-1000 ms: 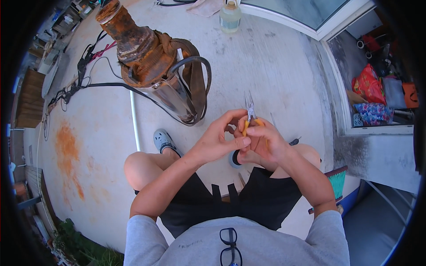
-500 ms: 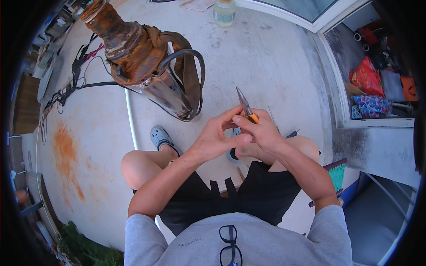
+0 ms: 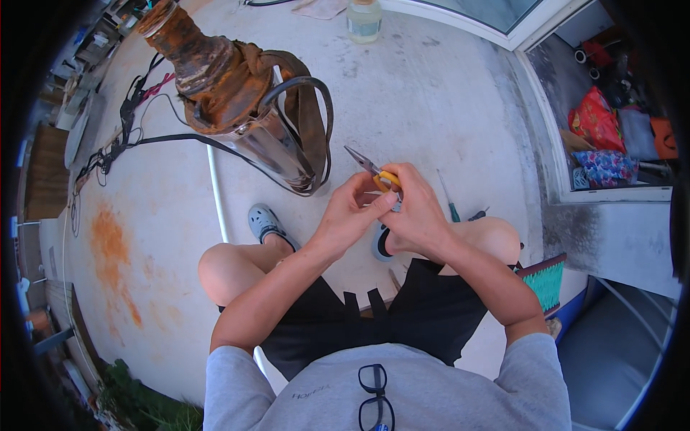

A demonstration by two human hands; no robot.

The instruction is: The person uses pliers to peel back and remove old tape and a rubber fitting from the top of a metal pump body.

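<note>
Between my two hands is a pair of needle-nose pliers [image 3: 364, 159] with yellow grips, its jaws pointing up and to the left. My right hand [image 3: 422, 212] is closed around the grips. My left hand [image 3: 345, 218] meets it from the other side, fingers curled and thumb bent in at the grips; its fingertips are partly hidden. Beyond my hands lies a pump-like steel cylinder [image 3: 267, 147] with a heavily rusted neck [image 3: 208, 75]. A brown strap [image 3: 305, 115] and a black cable [image 3: 329, 108] loop around it.
A green-handled screwdriver [image 3: 453, 210] and a black-handled tool [image 3: 478, 214] lie by my right knee. A jar [image 3: 364, 20] stands at the far side. Tangled cables [image 3: 108, 158] and a white pipe [image 3: 218, 194] lie leftward. Bags [image 3: 596, 122] sit inside the doorway at right.
The pliers have turned so their jaws point further left, and more of the yellow grips shows. My right hand has shifted slightly left and rotated around them.
</note>
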